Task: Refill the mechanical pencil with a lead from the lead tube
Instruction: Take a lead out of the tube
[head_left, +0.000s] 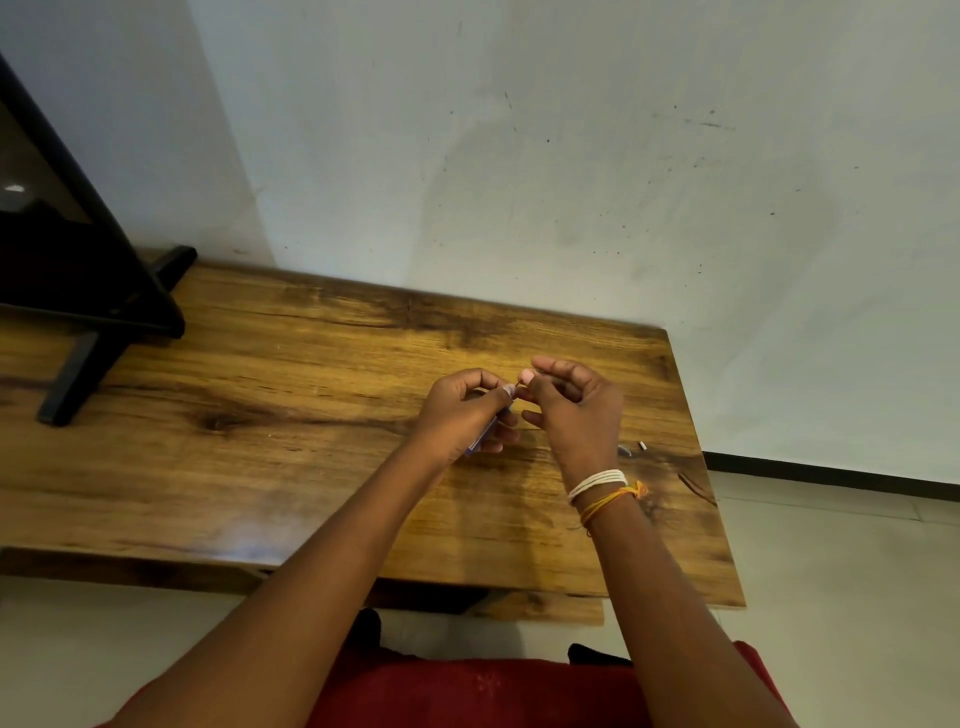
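My left hand grips a blue mechanical pencil, its lower end sticking out below the palm and its top end by the thumb. My right hand is pinched at that top end, thumb and forefinger closed around something thin; whether it is a lead I cannot tell. Both hands hover above the wooden table, touching at the fingertips. A small white piece and a small dark piece lie on the table just right of my right wrist. The lead tube is not clearly visible.
A black stand with a dark screen occupies the table's far left. A white wall runs along the back edge. The table's right edge drops to a tiled floor. Red cloth on my lap shows below.
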